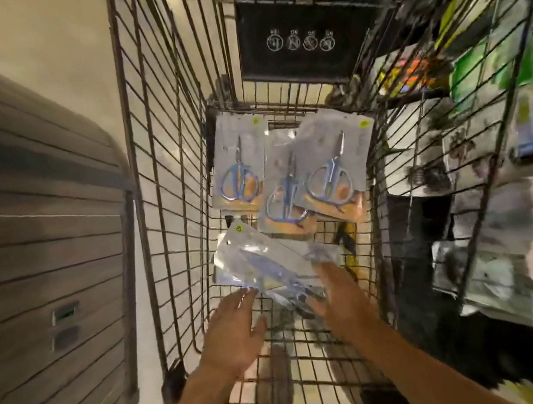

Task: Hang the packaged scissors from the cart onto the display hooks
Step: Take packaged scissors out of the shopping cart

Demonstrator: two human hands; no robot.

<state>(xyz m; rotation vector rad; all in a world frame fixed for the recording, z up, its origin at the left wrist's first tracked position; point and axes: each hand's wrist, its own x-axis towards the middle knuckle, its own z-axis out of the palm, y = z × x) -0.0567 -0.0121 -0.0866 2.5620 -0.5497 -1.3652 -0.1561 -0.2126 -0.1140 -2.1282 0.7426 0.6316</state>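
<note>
While three clear packets of blue-handled scissors point(289, 178) lie at the dark wire cart's point(167, 181) twelve-o'clock end, a fourth glossy packet point(267, 266) sits nearer; the left hand point(233, 333) spreads open at its edge, the right hand point(338, 290) touches it, grip unclear.

**Layout inside the cart**

Both hands are reached into the wire cart point(167, 181). One scissors packet point(267, 269) is lain tilted between and just beyond the left hand point(233, 335) and the right hand point(341, 293); its near edge is touched by the left fingertips, and its right end is overlapped by the right hand. Beyond both hands, three packets point(291, 171) are spread on the cart floor, the middle one overlapped by the right one. A display rack point(474, 140) is placed right of the right hand, outside the cart.
</note>
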